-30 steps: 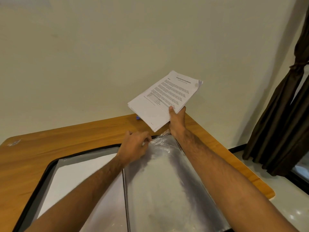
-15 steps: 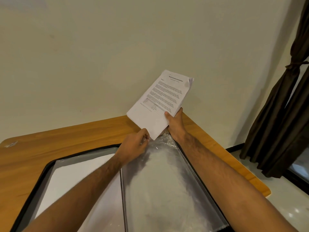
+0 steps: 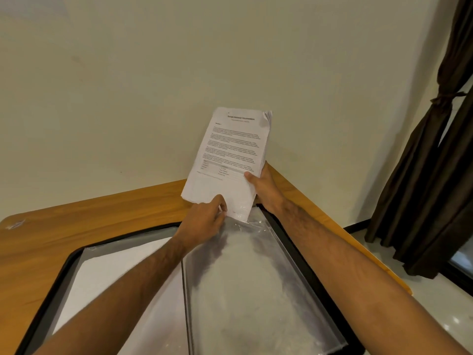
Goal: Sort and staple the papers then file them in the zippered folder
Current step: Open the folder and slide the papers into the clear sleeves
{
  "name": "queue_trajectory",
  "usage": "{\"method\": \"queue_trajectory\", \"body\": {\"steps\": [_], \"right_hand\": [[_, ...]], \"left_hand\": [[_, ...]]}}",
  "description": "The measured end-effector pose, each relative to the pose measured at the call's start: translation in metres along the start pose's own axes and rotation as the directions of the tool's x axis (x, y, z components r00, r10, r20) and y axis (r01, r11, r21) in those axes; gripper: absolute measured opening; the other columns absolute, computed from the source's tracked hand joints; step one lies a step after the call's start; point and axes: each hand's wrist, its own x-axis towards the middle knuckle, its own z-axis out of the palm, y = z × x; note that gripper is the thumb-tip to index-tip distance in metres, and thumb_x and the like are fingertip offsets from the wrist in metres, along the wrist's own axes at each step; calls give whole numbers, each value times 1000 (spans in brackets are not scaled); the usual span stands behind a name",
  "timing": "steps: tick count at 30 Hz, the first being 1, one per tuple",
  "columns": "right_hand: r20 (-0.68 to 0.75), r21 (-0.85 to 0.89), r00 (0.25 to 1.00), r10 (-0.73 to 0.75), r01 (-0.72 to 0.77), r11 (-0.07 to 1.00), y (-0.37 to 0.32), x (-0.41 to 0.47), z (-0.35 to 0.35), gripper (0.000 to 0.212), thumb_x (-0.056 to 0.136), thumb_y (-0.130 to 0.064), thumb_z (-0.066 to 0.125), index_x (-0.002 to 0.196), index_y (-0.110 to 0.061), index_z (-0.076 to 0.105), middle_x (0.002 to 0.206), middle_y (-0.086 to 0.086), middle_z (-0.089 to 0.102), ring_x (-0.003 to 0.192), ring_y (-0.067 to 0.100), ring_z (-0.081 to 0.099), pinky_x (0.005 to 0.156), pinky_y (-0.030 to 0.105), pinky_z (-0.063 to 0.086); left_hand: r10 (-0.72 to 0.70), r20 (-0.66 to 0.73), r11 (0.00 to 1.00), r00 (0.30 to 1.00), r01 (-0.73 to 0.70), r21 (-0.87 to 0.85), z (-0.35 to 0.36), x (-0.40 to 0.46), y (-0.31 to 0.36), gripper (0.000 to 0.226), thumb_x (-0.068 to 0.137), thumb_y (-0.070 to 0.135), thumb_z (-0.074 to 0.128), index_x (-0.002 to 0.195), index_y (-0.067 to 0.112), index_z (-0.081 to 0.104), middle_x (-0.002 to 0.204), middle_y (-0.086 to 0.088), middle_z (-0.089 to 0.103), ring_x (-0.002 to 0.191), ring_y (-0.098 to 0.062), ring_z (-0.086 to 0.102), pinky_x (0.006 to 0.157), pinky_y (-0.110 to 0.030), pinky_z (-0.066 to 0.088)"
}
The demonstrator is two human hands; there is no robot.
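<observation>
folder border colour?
Black, framing the open zippered folder around its clear plastic sleeve. Head view, the only one, shows it.

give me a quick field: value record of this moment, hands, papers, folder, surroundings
left hand: pinches the top edge of the clear sleeve, holding its mouth open
right hand: grips the stack of papers by its right edge
stack of papers: printed side up, tilted, lower corner entering the sleeve mouth
zippered folder: lies open on the wooden table
left half of folder: holds a white sheet
background: plain wall, dark curtain at right
</observation>
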Motion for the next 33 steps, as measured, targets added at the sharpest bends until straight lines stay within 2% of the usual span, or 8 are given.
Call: {"method": "queue_trajectory", "body": {"steps": [5, 15, 18, 23, 26, 28, 30, 33], "right_hand": [[169, -92, 977, 130, -115, 989, -9, 8, -12, 49, 99, -13, 63, 147, -12, 50, 140, 7, 62, 127, 29, 62, 101, 53, 53], [303, -103, 936, 177, -153, 983, -17, 11, -19, 53, 97, -3, 61, 148, -4, 46, 142, 12, 59, 125, 29, 62, 93, 35, 59], [333, -141, 921, 204, -166, 976, -21, 18, -18, 71, 82, -16, 71, 148, -10, 46, 138, 6, 62, 120, 23, 64, 92, 36, 59], [329, -278, 913, 240, -149, 949, -16, 40, -27, 110, 54, -48, 98, 148, -19, 49, 138, 4, 65, 123, 26, 65, 100, 51, 54], [312, -262, 920, 238, -158, 952, -20, 38, -23, 110, 53, -46, 99, 147, -18, 49, 137, 5, 65, 121, 27, 66, 96, 49, 57], [308, -232, 919, 244, -177, 957, -26, 34, -19, 96, 63, -35, 94, 146, -16, 50, 137, 6, 65, 122, 27, 65, 98, 48, 56], [316, -218, 917, 245, -181, 959, -28, 34, -19, 80, 74, -22, 82, 146, -12, 50, 138, 7, 64, 124, 28, 64, 100, 46, 55], [311, -228, 915, 258, -191, 955, -27, 36, -20, 80, 72, -22, 83, 145, -13, 52, 137, 7, 65, 123, 28, 64, 102, 51, 53]], "left_hand": [[14, -4, 997, 1000, -13, 70, -5, -5, -10, 15, 100, 25, 55, 114, 23, 51, 85, 9, 71, 79, -15, 66, 86, -36, 50], [-137, 63, 980, 989, 126, 152, -33, -32, -58, 5, 96, 29, 57, 96, 33, 59, 99, 17, 63, 95, -6, 55, 86, -33, 24], [-180, 4, 980, 984, 179, 85, -31, -37, -64, 14, 97, 20, 55, 93, 33, 59, 96, 19, 57, 94, -4, 49, 85, -33, 25], [-229, -62, 973, 971, 230, 13, -25, -40, -65, 12, 95, 21, 58, 93, 33, 59, 104, 14, 53, 98, -6, 48, 87, -35, 29], [-265, -92, 964, 960, 260, -59, -20, -40, -68, 9, 93, 21, 63, 93, 31, 63, 107, 11, 49, 99, -8, 50, 91, -35, 35], [-280, -81, 950, 956, 264, -169, -18, -38, -69, 11, 92, 16, 66, 92, 26, 65, 110, 8, 47, 99, -10, 53, 90, -31, 46], [-339, -75, 888, 938, 292, -354, -21, -38, -69, 11, 93, 10, 66, 94, 22, 65, 112, 6, 47, 99, -14, 58, 81, -28, 54], [-450, -97, 749, 888, 316, -582, -24, -41, -71, 19, 97, 7, 58, 108, 22, 60, 120, -2, 53, 103, -23, 65, 73, -38, 62]]}}
